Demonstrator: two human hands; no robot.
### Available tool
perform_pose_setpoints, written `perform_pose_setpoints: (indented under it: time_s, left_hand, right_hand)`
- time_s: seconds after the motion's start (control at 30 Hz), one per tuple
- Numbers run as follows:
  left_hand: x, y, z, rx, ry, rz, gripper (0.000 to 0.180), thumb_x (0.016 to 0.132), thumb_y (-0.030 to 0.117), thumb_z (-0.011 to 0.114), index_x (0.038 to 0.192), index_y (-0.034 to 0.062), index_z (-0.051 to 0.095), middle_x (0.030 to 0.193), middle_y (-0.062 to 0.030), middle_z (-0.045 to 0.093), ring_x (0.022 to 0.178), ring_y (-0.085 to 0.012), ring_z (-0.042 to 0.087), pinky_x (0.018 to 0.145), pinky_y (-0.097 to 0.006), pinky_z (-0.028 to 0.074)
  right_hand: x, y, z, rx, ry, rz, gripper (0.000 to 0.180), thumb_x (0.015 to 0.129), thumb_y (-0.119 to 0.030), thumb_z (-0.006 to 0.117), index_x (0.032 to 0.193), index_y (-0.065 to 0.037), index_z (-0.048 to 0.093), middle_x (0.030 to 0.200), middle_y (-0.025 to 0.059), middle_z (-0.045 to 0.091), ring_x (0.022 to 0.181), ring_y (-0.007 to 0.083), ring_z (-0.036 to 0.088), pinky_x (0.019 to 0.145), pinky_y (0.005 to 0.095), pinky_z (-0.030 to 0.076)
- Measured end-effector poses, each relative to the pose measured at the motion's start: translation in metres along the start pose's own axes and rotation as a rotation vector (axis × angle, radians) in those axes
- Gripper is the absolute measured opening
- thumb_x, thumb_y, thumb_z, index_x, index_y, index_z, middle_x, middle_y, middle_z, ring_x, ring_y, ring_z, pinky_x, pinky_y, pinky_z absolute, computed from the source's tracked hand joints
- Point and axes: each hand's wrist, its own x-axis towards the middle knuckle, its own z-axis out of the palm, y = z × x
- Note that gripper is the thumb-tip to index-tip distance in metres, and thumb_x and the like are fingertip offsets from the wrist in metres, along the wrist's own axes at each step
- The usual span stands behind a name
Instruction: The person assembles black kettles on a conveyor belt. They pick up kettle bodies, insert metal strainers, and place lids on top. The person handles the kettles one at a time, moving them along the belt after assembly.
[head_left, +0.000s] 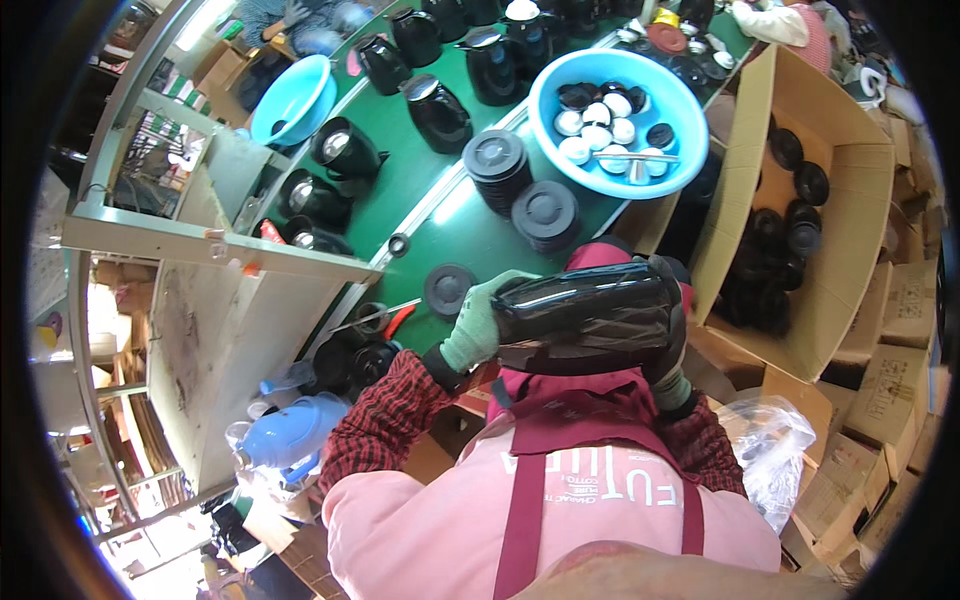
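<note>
A glossy black cylindrical jug body point(590, 312) lies nearly level across the front of my chest, held in both hands. My left hand point(474, 328), in a pale green glove, is closed round its left end. My right hand point(672, 362), gloved in green with a dark palm, grips the right end; its fingers are partly hidden. Just beyond my left hand, a round black disc point(450, 290) lies flat on the green table point(425, 200). Two stacks of similar black discs point(496, 158) stand farther off. A small black ring point(398, 245) lies to their left.
Black jugs point(436, 112) stand along the table's far side. A blue basin point(690, 130) holds white and black caps. At right, a tall open carton point(840, 230) contains black round parts. A red-handled tool point(400, 320) lies left of my hand. Co-workers point(785, 25) are beyond the table.
</note>
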Motion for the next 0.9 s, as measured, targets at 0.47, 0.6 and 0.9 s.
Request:
perform_pose_setpoints:
  time_s: [0.47,0.6,0.9]
  left_hand:
    - [0.014,0.073,0.033,0.074,-0.014,0.154,0.076,0.083,0.008,0.075,0.151,0.0005,0.042,0.146,-0.0191,0.052,0.127,-0.0286,0.058,0.105,-0.041,0.048]
    - [0.000,0.086,0.062,0.632,0.112,0.626,0.081,0.074,0.030,0.087,0.145,0.0075,0.053,0.145,-0.0190,0.052,0.134,-0.0382,0.050,0.112,-0.048,0.042]
    - [-0.005,0.078,0.087,1.026,0.259,0.733,0.062,0.066,0.066,0.085,0.107,0.0208,0.074,0.132,-0.0055,0.059,0.132,-0.0347,0.051,0.112,-0.058,0.035]
  right_hand:
    - [-0.006,0.026,-0.043,-0.036,-0.037,0.075,0.067,0.106,-0.047,0.043,0.155,-0.001,0.038,0.155,0.0170,0.047,0.142,0.0292,0.047,0.119,0.0471,0.038]
    - [-0.003,0.036,-0.045,0.699,0.016,0.207,0.057,0.108,-0.038,0.043,0.149,0.002,0.046,0.146,0.0172,0.057,0.133,0.0284,0.057,0.112,0.0440,0.047]
    - [-0.011,0.023,-0.027,-0.167,-0.040,-0.052,0.058,0.109,-0.038,0.043,0.151,0.002,0.041,0.151,0.0187,0.052,0.135,0.0306,0.055,0.116,0.0455,0.044]
